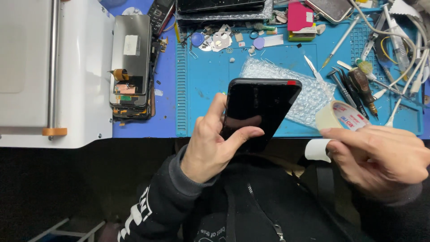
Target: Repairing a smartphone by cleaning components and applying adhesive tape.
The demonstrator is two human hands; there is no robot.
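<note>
My left hand (210, 143) grips a black smartphone (262, 105) by its lower end, thumb lying across the dark glass, screen tilted up over the front edge of the blue work mat (210, 76). A small red tab shows at the phone's top right corner. My right hand (380, 154) holds a roll of pale tape (340, 115) with a loose strip (317, 150) pulled out beneath the fingers. A sheet of bubble wrap (309, 92) lies on the mat just behind the phone.
A stack of bare phone screens (131, 67) rests left of the mat beside a white machine (53, 71). Screwdrivers and tweezers (354, 85), white cables (403, 54), a pink box (299, 17) and small parts crowd the mat's back and right side.
</note>
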